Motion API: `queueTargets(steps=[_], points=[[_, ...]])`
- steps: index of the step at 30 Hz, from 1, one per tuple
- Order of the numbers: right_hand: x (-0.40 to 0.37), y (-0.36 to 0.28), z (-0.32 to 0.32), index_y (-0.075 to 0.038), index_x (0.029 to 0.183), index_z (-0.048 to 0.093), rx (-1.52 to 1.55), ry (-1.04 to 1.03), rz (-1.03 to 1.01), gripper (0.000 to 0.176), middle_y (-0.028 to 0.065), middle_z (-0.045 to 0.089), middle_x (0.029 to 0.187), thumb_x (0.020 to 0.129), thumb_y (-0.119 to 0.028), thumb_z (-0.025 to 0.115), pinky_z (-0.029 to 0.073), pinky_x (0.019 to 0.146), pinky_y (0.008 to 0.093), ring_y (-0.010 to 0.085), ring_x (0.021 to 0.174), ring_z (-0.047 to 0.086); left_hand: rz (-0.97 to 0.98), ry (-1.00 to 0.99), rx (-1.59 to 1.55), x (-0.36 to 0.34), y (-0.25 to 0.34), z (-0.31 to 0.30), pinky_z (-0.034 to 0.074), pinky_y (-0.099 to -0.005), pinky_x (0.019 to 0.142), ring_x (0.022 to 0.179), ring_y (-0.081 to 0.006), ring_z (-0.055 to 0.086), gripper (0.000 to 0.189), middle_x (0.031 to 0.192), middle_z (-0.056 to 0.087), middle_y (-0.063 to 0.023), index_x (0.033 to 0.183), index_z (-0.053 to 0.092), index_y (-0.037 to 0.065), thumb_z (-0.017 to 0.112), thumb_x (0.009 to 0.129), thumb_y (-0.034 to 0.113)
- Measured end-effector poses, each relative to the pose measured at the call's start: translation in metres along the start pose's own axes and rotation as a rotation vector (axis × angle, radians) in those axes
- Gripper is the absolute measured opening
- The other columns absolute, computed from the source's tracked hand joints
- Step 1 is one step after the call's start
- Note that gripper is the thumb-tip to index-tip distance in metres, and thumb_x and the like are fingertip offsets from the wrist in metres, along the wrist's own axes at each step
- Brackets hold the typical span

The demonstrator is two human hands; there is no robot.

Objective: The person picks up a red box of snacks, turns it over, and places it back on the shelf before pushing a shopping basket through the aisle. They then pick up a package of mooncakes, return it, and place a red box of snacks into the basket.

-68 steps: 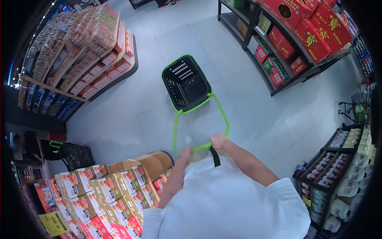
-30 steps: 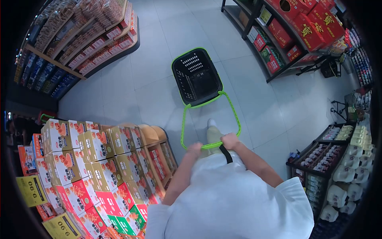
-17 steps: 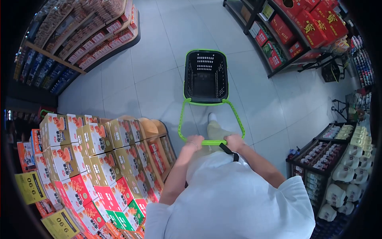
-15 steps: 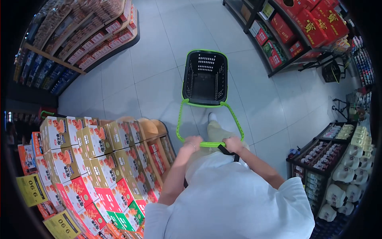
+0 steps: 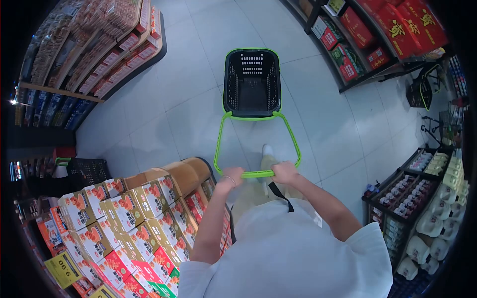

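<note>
A black basket with a green rim (image 5: 252,89) stands on the tiled floor ahead of me, and nothing shows inside it. Its long green handle (image 5: 258,174) reaches back toward my body. My left hand (image 5: 232,177) is closed round the left end of the handle's crossbar, with a thin band at the wrist. Round the right part of the same bar, my right hand (image 5: 284,172) is closed too. A black strap (image 5: 281,194) hangs just below the right hand, against the white shirt.
Stacked cartons (image 5: 124,211) fill the lower left, with yellow price signs (image 5: 63,269). A curved shelf (image 5: 99,49) stands upper left, a shelf of red boxes (image 5: 355,39) upper right, and egg racks (image 5: 410,198) at right. Another black basket (image 5: 419,94) is far right.
The view has shifted forward and slightly turned. The basket and both hands appear a little higher in view. More of a dark basket behind the cartons at left shows. Both hands still hold the handle.
</note>
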State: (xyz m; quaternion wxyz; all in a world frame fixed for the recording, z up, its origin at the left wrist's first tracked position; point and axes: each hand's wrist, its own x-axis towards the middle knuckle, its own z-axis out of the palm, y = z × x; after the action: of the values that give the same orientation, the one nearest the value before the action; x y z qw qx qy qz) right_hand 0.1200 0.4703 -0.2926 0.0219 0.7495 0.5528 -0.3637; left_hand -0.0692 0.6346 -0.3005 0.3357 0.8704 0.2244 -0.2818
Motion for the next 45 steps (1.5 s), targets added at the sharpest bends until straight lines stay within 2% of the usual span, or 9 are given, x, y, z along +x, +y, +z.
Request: queueTargets(steps=[9,13,16,22,28,33,37,39,45], points=[[0.179,0.077,-0.112,-0.007,0.078,0.067,-0.003,0.234,-0.054,0.019,0.0179,0.067,0.077,0.072,-0.024,0.062,0.052,0.07,0.0487,0.0369,0.077,0.066,-0.059,0.439,0.295,0.165,-0.046,-0.131,0.047,-0.0434,0.085,0.091,-0.032,0.064,0.016,0.091,0.067,-0.0139,0.092,0.063,0.007,0.06,0.076,0.008],[0.227,0.109,-0.151,-0.007,0.085,0.068,-0.037,0.207,0.016,0.019,0.0167,0.068,0.085,0.074,-0.021,0.062,0.052,0.072,0.0471,0.0358,0.082,0.066,-0.029,0.522,0.269,0.213,-0.043,-0.168,0.045,-0.0419,0.089,0.095,-0.0311,0.061,0.015,0.094,0.065,-0.013,0.092,0.061,0.006,0.06,0.078,0.01],[0.225,0.125,-0.167,-0.006,0.085,0.067,-0.083,0.146,0.017,0.019,0.0173,0.068,0.086,0.074,-0.022,0.063,0.052,0.073,0.0474,0.0358,0.083,0.066,-0.061,0.429,0.218,0.221,-0.028,-0.174,0.043,-0.0416,0.091,0.1,-0.0305,0.059,0.016,0.097,0.064,-0.0134,0.094,0.059,0.005,0.059,0.079,0.012],[0.189,0.118,-0.106,-0.008,0.083,0.067,-0.064,0.174,0.004,0.018,0.0165,0.068,0.084,0.074,-0.023,0.064,0.051,0.074,0.0472,0.035,0.084,0.066,-0.032,0.411,0.209,0.189,-0.024,-0.122,0.042,-0.0419,0.094,0.103,-0.0307,0.058,0.021,0.1,0.064,-0.0143,0.1,0.058,0.004,0.058,0.082,0.015],[0.101,0.089,-0.012,-0.009,0.081,0.068,-0.134,0.04,0.021,0.022,0.0149,0.068,0.081,0.075,-0.029,0.061,0.052,0.073,0.0472,0.0342,0.081,0.066,0.02,0.288,0.204,0.102,-0.019,-0.009,0.041,-0.0419,0.098,0.111,-0.0285,0.059,0.03,0.11,0.065,-0.0129,0.112,0.06,0.006,0.053,0.084,0.012],[0.0,0.045,0.074,-0.009,0.08,0.067,-0.095,0.006,-0.013,0.021,0.0154,0.068,0.077,0.073,-0.029,0.062,0.052,0.073,0.0471,0.035,0.078,0.066,0.044,0.029,0.114,0.022,-0.008,0.069,0.048,-0.0443,0.087,0.095,-0.0342,0.064,0.021,0.095,0.068,-0.0162,0.095,0.069,0.009,0.063,0.08,0.023],[-0.085,0.002,0.095,-0.009,0.078,0.067,-0.05,0.034,0.017,0.019,0.0166,0.067,0.075,0.073,-0.027,0.063,0.052,0.073,0.0478,0.0364,0.076,0.066,0.138,0.007,0.234,-0.047,0.018,0.092,0.053,-0.0442,0.08,0.092,-0.0344,0.066,0.023,0.091,0.07,-0.0161,0.088,0.072,0.007,0.064,0.078,0.026],[-0.124,-0.01,0.102,-0.01,0.077,0.067,-0.009,0.115,-0.006,0.02,0.0154,0.067,0.073,0.073,-0.03,0.064,0.052,0.07,0.0466,0.0345,0.074,0.067,0.118,-0.04,0.089,-0.087,0.038,0.098,0.053,-0.0454,0.079,0.092,-0.0345,0.066,0.024,0.092,0.07,-0.0168,0.085,0.072,0.007,0.064,0.078,0.029],[-0.203,-0.036,0.141,-0.01,0.081,0.07,0.017,-0.038,-0.117,0.023,0.0166,0.067,0.075,0.071,-0.03,0.066,0.053,0.069,0.0454,0.0348,0.074,0.066,0.123,0.092,0.178,-0.138,0.033,0.226,0.052,-0.046,0.077,0.089,-0.0356,0.065,0.024,0.086,0.068,-0.0173,0.088,0.069,0.008,0.063,0.079,0.029]])
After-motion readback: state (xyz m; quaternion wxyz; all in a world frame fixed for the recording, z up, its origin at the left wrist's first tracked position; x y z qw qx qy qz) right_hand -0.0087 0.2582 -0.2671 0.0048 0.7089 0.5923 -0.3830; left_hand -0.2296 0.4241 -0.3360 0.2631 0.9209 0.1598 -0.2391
